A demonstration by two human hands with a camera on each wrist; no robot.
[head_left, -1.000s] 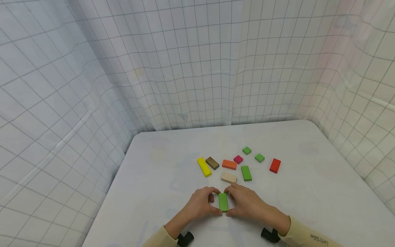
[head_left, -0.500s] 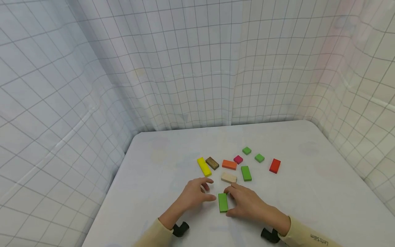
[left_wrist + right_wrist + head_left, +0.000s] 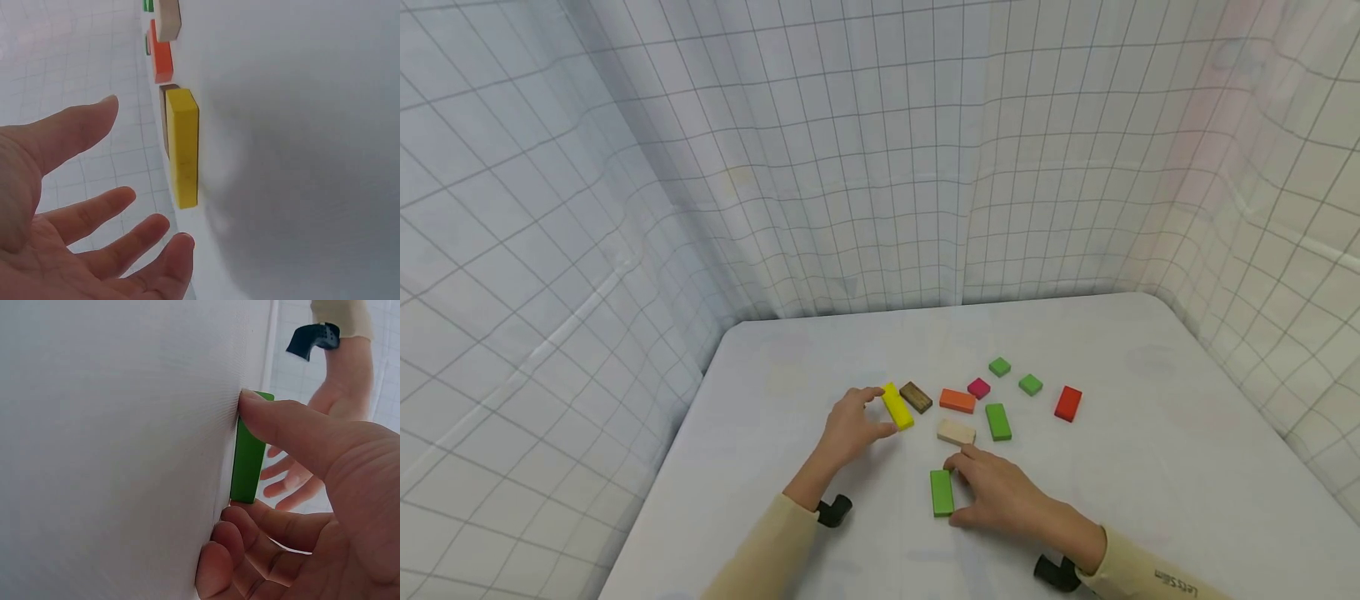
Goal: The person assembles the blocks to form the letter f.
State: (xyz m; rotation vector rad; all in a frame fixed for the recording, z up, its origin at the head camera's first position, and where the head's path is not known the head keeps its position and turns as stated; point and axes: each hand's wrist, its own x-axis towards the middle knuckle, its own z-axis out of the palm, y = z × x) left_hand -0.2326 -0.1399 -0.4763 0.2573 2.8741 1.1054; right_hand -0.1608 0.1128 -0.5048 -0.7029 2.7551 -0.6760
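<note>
A yellow block [image 3: 897, 406] lies on the white table beside a brown wooden block [image 3: 916, 397]. My left hand [image 3: 850, 429] reaches to its left side, thumb and fingers spread. In the left wrist view a gap shows between these fingers [image 3: 150, 231] and the yellow block [image 3: 183, 150]. Nearer the front edge, a green block [image 3: 942, 493] lies flat, and my right hand [image 3: 1003, 492] holds it from the right. The right wrist view shows the thumb at one end of this green block [image 3: 250, 456] and the forefinger at the other.
Beyond the hands lie a beige block [image 3: 957, 432], an orange block [image 3: 957, 401], a second long green block [image 3: 998, 422], a small pink block [image 3: 979, 388], two small green blocks [image 3: 1031, 384] and a red block [image 3: 1068, 403]. White gridded curtains surround the table.
My left hand has let go of the green block and moved away, up and left, to the yellow block. My right hand has stayed at the green block.
</note>
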